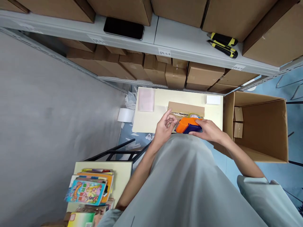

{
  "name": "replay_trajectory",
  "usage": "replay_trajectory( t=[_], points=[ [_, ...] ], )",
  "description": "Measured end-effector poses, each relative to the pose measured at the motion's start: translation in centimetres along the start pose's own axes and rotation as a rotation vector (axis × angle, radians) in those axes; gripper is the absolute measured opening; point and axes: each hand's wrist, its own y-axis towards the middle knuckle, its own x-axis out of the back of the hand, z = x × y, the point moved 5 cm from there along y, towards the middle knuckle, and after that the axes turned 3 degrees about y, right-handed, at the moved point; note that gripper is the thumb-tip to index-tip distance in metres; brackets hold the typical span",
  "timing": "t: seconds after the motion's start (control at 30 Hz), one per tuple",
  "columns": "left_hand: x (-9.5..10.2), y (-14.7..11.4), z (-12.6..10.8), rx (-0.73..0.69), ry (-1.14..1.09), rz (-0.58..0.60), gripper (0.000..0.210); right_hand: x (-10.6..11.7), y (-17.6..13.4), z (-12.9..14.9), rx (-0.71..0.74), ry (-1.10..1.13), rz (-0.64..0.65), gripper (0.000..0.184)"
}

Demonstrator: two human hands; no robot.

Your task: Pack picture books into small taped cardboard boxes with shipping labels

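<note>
Crosswise, orange dispenser (186, 124) (free end leftward).

handwritten D and 5 legible to me remotely, white rectangular paper label (164, 52) mid-edge on far grey metal shelf (176, 37), left label (97, 40) too blurred

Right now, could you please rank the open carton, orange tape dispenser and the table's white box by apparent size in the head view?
1. Open carton
2. Orange tape dispenser, partly covered by the right hand
3. White box
</note>
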Motion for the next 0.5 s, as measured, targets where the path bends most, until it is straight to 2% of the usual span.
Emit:
replay_trajectory(
  t=[0.1, 0.2, 0.37, 0.5],
  points=[
    [1.2, 0.9, 1.7, 0.033, -0.021, -0.075, 0.075, 1.0, 2.4, 0.7, -0.049, 0.041, 0.094, 0.043],
    [2.4, 1.5, 2.8, 0.102, -0.074, -0.071, 0.077, 1.9, 4.1, 1.5, -0.09, 0.111, 0.185, 0.046],
    [3.6, 2.5, 3.4, 0.248, -0.181, -0.058, 0.077, 3.5, 5.5, 2.2, -0.143, 0.266, 0.354, 0.053],
    [4.5, 3.5, 3.6, 0.296, -0.188, -0.068, 0.075, 4.7, 5.8, 1.5, -0.211, 0.316, 0.426, 0.061]
  ],
)
